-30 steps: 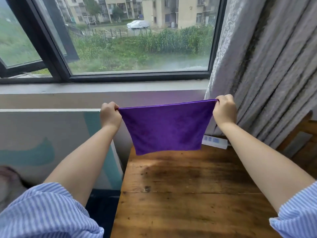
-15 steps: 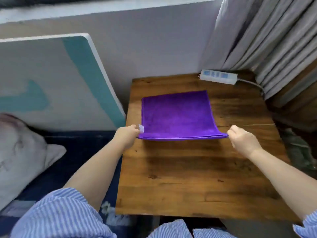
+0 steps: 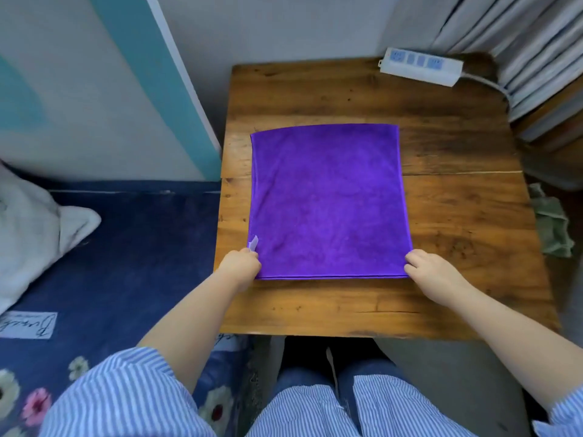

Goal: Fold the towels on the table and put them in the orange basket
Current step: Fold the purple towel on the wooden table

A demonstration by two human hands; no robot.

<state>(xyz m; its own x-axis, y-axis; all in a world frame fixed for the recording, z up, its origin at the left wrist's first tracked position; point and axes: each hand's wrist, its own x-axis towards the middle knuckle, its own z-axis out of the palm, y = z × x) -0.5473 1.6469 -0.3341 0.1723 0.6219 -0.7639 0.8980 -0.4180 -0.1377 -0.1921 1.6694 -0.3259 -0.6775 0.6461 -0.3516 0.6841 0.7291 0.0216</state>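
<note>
A purple towel (image 3: 328, 200) lies spread flat on the wooden table (image 3: 457, 216), with a small white tag at its near left edge. My left hand (image 3: 241, 266) pinches the towel's near left corner. At the near right corner my right hand (image 3: 430, 272) holds the cloth with curled fingers. No orange basket is in view.
A white power strip (image 3: 421, 66) with its cable lies at the table's far right corner, by grey curtains (image 3: 520, 42). A bed with a dark blue floral cover (image 3: 126, 263) and a white pillow (image 3: 34, 228) borders the table's left side. A green cloth (image 3: 552, 228) lies right of the table.
The towel, held up in the air by its top corners a second ago, has been laid down flat on the table. Both hands came down and toward me with the corners.
</note>
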